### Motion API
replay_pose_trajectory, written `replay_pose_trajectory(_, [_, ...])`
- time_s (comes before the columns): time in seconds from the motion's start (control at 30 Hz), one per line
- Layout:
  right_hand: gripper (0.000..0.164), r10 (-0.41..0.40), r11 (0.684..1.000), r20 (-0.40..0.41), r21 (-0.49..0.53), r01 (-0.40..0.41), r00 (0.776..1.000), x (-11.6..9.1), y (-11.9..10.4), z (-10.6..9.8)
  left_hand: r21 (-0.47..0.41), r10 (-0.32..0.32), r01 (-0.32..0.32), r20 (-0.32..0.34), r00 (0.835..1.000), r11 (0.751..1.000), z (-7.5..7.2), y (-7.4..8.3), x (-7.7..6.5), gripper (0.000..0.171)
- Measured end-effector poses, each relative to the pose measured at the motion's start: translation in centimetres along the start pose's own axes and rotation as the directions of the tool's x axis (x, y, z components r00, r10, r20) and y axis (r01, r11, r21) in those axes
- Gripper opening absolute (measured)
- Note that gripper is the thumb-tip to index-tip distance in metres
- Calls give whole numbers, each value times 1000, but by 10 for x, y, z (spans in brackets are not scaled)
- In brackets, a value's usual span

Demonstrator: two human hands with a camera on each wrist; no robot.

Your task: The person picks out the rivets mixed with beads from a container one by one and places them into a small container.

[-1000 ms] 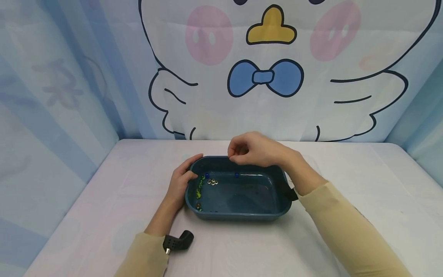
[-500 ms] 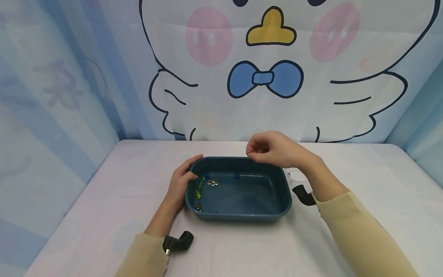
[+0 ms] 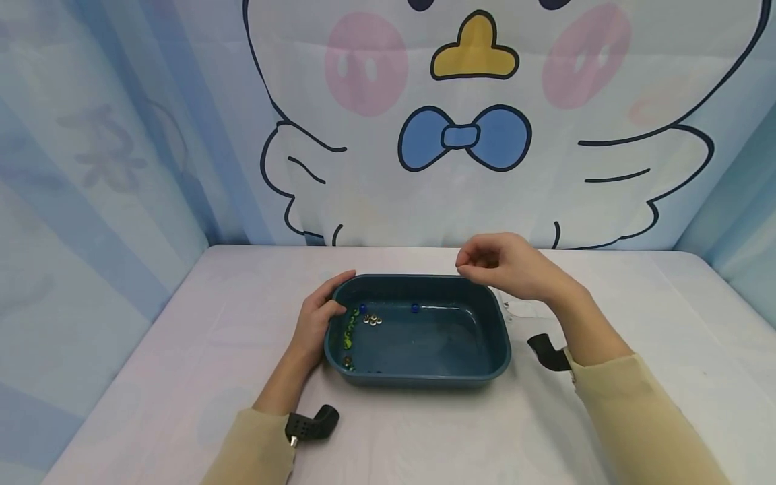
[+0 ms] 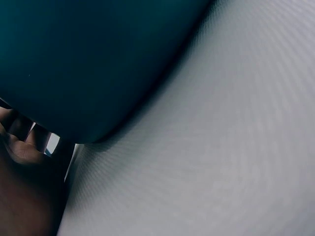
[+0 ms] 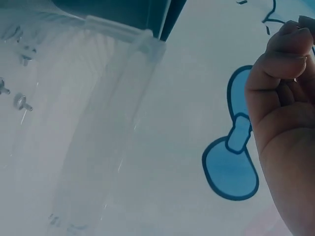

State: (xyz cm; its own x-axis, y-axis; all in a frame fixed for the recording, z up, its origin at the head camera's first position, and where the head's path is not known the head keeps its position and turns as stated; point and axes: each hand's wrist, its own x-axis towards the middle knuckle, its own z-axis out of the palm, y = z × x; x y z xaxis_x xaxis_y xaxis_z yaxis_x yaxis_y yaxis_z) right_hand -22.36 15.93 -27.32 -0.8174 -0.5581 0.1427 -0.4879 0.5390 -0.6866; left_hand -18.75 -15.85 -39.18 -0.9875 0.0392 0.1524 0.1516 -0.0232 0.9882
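Observation:
A dark teal plastic basin stands on the white table. My left hand grips its left end, thumb over the rim and fingers along the outer wall. Along the basin's left side lie several green marbles, with small shiny metallic pieces beside them. Two blue marbles, one a blue marble near the back middle, are also inside. Above the basin's back right corner is my right hand, fingers curled and thumb against the index finger. I cannot tell whether anything sits between those fingertips.
Just right of the basin is a clear plastic box, barely visible in the head view. Small metal pins show through it in the right wrist view. A printed cloth backdrop rises behind the table's back edge.
My right hand has moved rightward, from over the basin's back middle to its back right corner, its curled shape unchanged. My left hand and the basin stay in place.

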Motion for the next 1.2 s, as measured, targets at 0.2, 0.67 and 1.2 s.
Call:
replay_pose_trajectory(0.2, [10,33,999,-49,8,-33,998,-10,7,-3,4,2,-2,1,1000,1000,0,0,0,64])
replay_pose_trajectory(0.67, [12,77,995,-166,-51,-87,983,-31,24,-10,6,-9,9,-6,1000,1000,0,0,1,64])
replay_pose_trajectory(1.2, [14,100,990,-216,-71,-118,971,-39,29,-14,2,-7,7,2,1000,1000,1,1,0,64])
